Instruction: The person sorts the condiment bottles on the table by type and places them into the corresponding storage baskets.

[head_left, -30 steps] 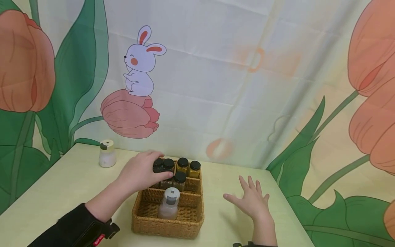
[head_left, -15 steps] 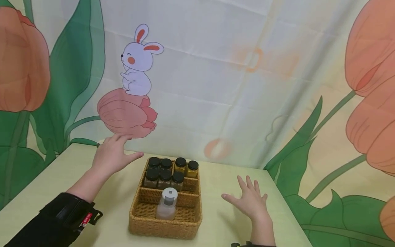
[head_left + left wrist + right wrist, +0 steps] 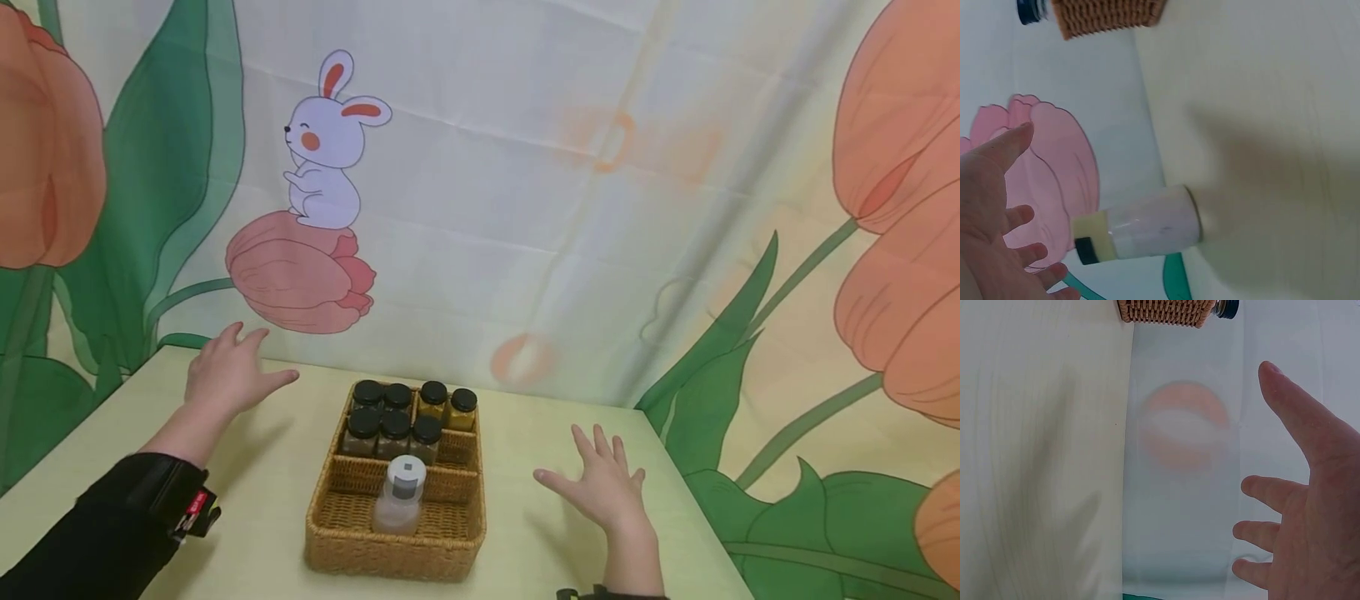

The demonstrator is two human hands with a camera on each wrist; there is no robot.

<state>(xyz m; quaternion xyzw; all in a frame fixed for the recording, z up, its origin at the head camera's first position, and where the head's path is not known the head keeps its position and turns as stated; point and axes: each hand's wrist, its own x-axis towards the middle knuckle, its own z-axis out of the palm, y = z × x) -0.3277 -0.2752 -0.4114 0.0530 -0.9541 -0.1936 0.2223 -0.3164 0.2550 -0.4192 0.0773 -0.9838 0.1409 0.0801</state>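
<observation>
My left hand (image 3: 228,375) hovers over the far left of the table, fingers spread, thumb pointing right; it holds nothing. Nearest to it in the left wrist view is a white bottle (image 3: 1154,225) with a pale yellow cap, standing on the table apart from the fingers; in the head view the hand hides it. A wicker basket (image 3: 390,560) with compartments stands in the middle. Several black-lidded jars (image 3: 394,429) fill its rear compartments, and a translucent bottle (image 3: 397,512) with a white cap stands in the front one. Right of the basket, my right hand (image 3: 603,487) hovers with fingers spread, holding nothing.
The pale yellow table (image 3: 517,517) meets a hanging cloth backdrop (image 3: 480,208) printed with tulips and a rabbit, just behind the basket. Bare tabletop lies on both sides of the basket.
My left hand has moved left from above the basket's rear jars to the far left of the table, uncovering them. The right hand keeps its pose. The head view has shifted slightly.
</observation>
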